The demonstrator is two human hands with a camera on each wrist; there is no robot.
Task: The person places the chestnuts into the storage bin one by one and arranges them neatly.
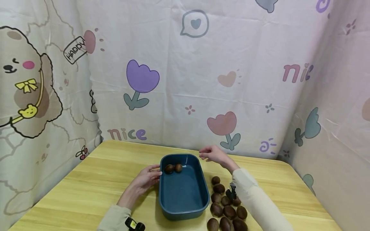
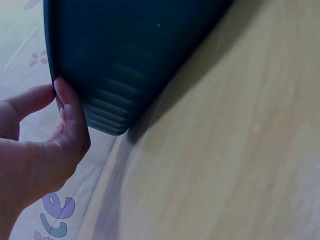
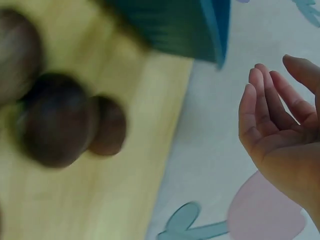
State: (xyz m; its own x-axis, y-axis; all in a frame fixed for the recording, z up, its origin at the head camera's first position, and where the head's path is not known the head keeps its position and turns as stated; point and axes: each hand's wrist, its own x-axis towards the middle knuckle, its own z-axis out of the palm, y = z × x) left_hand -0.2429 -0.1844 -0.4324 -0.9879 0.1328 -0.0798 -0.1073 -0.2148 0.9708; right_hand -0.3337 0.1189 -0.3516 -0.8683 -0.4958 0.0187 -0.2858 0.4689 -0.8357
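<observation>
A deep dark-blue rectangular box (image 1: 183, 195) stands on the wooden table, with two brown chestnuts (image 1: 174, 168) inside near its far left corner. My left hand (image 1: 145, 179) holds the box at its left side; in the left wrist view its thumb and fingers (image 2: 72, 110) meet at the rim and outer wall. Beyond the box's far right corner, my right hand (image 1: 215, 155) is raised with loosely bent fingers (image 3: 260, 100) and nothing in them. Several more chestnuts (image 1: 229, 211) lie in a cluster right of the box, partly behind the right sleeve.
The yellowish wooden table (image 1: 110, 179) reaches back to a pale printed curtain (image 1: 185, 80), which also hangs along both sides. A small black device (image 1: 134, 224) is strapped to the left wrist, and another dark one (image 1: 231, 192) shows under the right wrist, over the chestnuts.
</observation>
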